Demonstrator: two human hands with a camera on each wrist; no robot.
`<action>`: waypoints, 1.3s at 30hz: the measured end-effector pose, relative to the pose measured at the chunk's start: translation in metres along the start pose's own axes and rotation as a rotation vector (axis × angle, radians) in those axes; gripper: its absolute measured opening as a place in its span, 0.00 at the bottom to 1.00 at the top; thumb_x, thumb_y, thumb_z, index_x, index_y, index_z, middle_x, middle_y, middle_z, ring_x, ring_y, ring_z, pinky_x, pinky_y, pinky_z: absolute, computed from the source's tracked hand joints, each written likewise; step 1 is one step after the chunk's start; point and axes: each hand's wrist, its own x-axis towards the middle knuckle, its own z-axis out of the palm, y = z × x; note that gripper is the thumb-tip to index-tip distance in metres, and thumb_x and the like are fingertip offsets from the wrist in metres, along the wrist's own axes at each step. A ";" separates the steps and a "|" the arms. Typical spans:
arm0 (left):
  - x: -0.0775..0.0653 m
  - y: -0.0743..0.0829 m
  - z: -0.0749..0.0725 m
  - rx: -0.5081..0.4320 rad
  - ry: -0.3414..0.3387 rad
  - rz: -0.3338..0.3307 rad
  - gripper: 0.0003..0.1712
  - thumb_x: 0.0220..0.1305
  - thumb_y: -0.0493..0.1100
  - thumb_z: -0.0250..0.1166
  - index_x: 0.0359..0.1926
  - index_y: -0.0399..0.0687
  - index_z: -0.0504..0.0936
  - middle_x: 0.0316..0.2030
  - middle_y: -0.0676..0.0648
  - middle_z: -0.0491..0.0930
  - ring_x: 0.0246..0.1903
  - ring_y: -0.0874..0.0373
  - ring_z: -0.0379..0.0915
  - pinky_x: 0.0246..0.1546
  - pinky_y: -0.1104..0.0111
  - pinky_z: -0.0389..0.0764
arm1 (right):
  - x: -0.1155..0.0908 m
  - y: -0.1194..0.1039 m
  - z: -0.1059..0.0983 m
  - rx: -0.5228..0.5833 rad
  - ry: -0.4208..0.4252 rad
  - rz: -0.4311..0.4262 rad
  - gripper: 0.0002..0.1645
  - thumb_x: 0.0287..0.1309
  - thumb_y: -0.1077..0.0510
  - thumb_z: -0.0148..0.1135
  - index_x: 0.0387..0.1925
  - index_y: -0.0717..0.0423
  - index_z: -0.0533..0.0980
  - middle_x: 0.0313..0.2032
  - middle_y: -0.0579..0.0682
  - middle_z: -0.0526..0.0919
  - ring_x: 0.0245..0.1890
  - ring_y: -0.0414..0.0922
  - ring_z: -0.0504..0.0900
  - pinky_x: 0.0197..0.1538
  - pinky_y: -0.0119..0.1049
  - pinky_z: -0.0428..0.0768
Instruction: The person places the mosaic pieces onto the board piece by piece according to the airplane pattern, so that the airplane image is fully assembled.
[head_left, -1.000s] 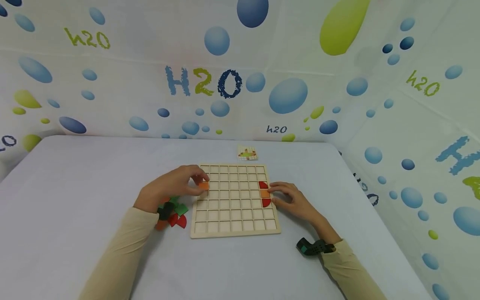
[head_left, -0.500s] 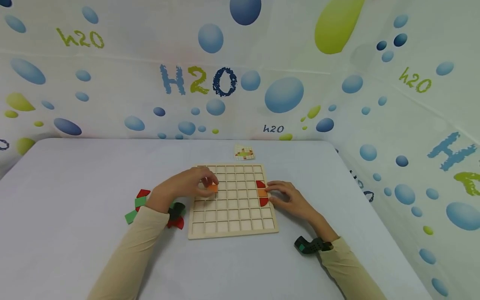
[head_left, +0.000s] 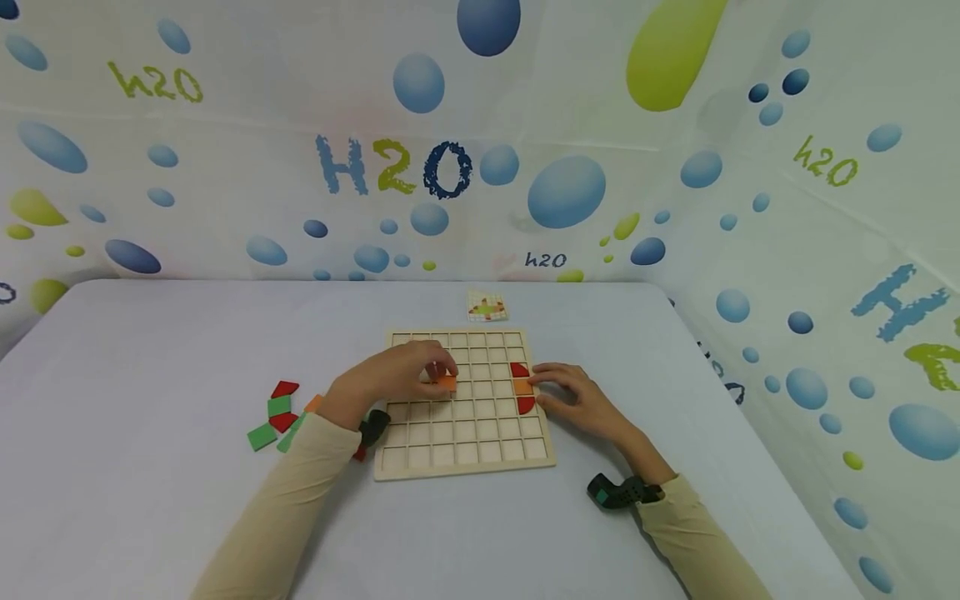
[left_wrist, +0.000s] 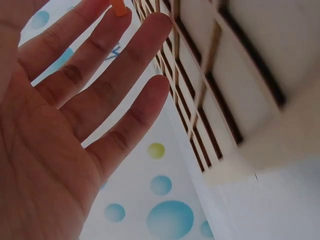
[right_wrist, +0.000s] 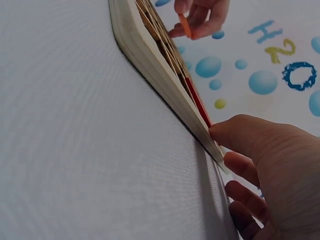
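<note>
My left hand [head_left: 405, 371] pinches an orange square tile [head_left: 447, 383] between thumb and fingertips, over the left-middle part of a wooden grid board [head_left: 472, 431]. In the right wrist view the orange square tile [right_wrist: 185, 26] is tilted on edge above the board. The other fingers of that hand stretch out close over the grid in the left wrist view. At the board's right edge rests my right hand [head_left: 581, 402], its fingers loosely bent, the fingertips at the rim. Beside them, an orange tile [head_left: 522, 387] sits in the grid between two red rounded tiles [head_left: 526, 405].
A small pattern card [head_left: 487, 307] lies behind the board. Left of the board are loose pieces, among them a green tile [head_left: 262, 437] and a red tile [head_left: 285, 389], partly hidden by my left forearm. A printed cloth backdrop [head_left: 360, 100] stands behind the table.
My left hand has carried the orange square tile rightward from the board's left edge, further over the grid. More loose pieces show behind the left wrist. The right hand has stayed at the rim.
</note>
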 end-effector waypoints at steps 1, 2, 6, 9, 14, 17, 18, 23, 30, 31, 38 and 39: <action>0.002 0.001 0.001 0.005 0.002 0.004 0.13 0.62 0.43 0.68 0.47 0.45 0.82 0.41 0.52 0.79 0.41 0.59 0.77 0.47 0.63 0.78 | 0.000 0.000 0.000 -0.002 0.001 -0.001 0.18 0.61 0.63 0.64 0.54 0.56 0.79 0.61 0.57 0.75 0.63 0.57 0.67 0.61 0.59 0.65; 0.003 0.002 0.002 0.012 0.005 0.007 0.13 0.62 0.44 0.68 0.46 0.46 0.83 0.41 0.52 0.79 0.41 0.59 0.77 0.47 0.63 0.78 | 0.000 0.000 0.000 -0.001 0.001 -0.001 0.18 0.61 0.63 0.64 0.54 0.56 0.79 0.61 0.57 0.74 0.63 0.57 0.67 0.61 0.59 0.65; 0.010 0.006 0.005 0.027 0.006 0.033 0.12 0.63 0.43 0.67 0.46 0.46 0.83 0.40 0.53 0.79 0.41 0.60 0.77 0.45 0.65 0.77 | 0.001 0.000 -0.001 -0.002 0.003 -0.007 0.18 0.62 0.63 0.64 0.54 0.56 0.78 0.61 0.57 0.74 0.63 0.58 0.67 0.61 0.59 0.65; 0.014 0.008 0.007 0.024 -0.002 0.045 0.11 0.63 0.44 0.67 0.45 0.47 0.83 0.40 0.53 0.79 0.41 0.60 0.76 0.45 0.66 0.77 | 0.001 -0.001 -0.001 0.000 0.003 -0.008 0.18 0.62 0.63 0.63 0.54 0.56 0.78 0.61 0.57 0.75 0.63 0.57 0.67 0.60 0.59 0.66; 0.021 0.010 0.010 0.022 -0.014 0.073 0.12 0.63 0.44 0.67 0.45 0.46 0.83 0.41 0.52 0.79 0.40 0.60 0.76 0.45 0.67 0.77 | 0.002 -0.001 -0.002 0.003 -0.003 -0.003 0.18 0.62 0.63 0.63 0.54 0.56 0.78 0.61 0.57 0.74 0.63 0.57 0.67 0.60 0.59 0.66; 0.025 0.012 0.012 0.024 -0.022 0.081 0.12 0.63 0.44 0.67 0.46 0.46 0.83 0.41 0.52 0.79 0.40 0.60 0.76 0.44 0.67 0.77 | 0.002 -0.002 -0.002 0.001 -0.007 0.002 0.18 0.62 0.63 0.63 0.54 0.55 0.78 0.61 0.57 0.74 0.63 0.57 0.67 0.60 0.58 0.67; 0.027 0.013 0.013 0.026 -0.023 0.080 0.12 0.63 0.44 0.67 0.46 0.46 0.83 0.41 0.52 0.79 0.40 0.60 0.76 0.43 0.67 0.77 | 0.003 -0.002 -0.002 -0.001 -0.008 0.002 0.18 0.62 0.63 0.63 0.54 0.56 0.78 0.61 0.57 0.74 0.63 0.57 0.67 0.60 0.58 0.67; 0.034 0.016 0.017 0.031 -0.026 0.080 0.11 0.64 0.45 0.67 0.45 0.46 0.83 0.41 0.52 0.79 0.40 0.59 0.76 0.43 0.68 0.77 | 0.003 -0.002 -0.002 -0.004 -0.011 0.008 0.18 0.62 0.62 0.64 0.54 0.55 0.78 0.61 0.57 0.74 0.63 0.57 0.67 0.61 0.59 0.66; 0.043 0.021 0.020 0.060 -0.013 0.090 0.10 0.64 0.45 0.66 0.44 0.46 0.84 0.41 0.50 0.79 0.39 0.59 0.77 0.42 0.69 0.77 | 0.003 -0.001 -0.002 -0.011 -0.010 -0.001 0.18 0.62 0.62 0.64 0.54 0.55 0.79 0.61 0.57 0.74 0.63 0.58 0.67 0.62 0.60 0.63; 0.044 0.022 0.020 0.060 -0.012 0.093 0.10 0.64 0.44 0.66 0.44 0.46 0.84 0.41 0.50 0.79 0.39 0.58 0.77 0.42 0.68 0.77 | 0.003 -0.001 -0.002 -0.010 -0.009 -0.001 0.18 0.62 0.62 0.64 0.54 0.55 0.79 0.61 0.57 0.74 0.63 0.58 0.67 0.62 0.60 0.63; 0.052 0.026 0.024 0.081 -0.020 0.089 0.09 0.63 0.44 0.67 0.42 0.46 0.84 0.41 0.50 0.79 0.37 0.59 0.76 0.40 0.69 0.77 | 0.003 0.002 -0.002 0.004 -0.009 0.002 0.18 0.62 0.62 0.64 0.53 0.56 0.79 0.61 0.57 0.74 0.64 0.58 0.66 0.63 0.61 0.63; 0.053 0.026 0.024 0.088 -0.024 0.081 0.09 0.63 0.45 0.67 0.42 0.47 0.84 0.40 0.50 0.79 0.36 0.59 0.76 0.40 0.69 0.77 | 0.003 0.002 -0.002 0.007 -0.009 0.001 0.18 0.62 0.62 0.64 0.53 0.56 0.79 0.61 0.57 0.75 0.63 0.58 0.66 0.62 0.61 0.63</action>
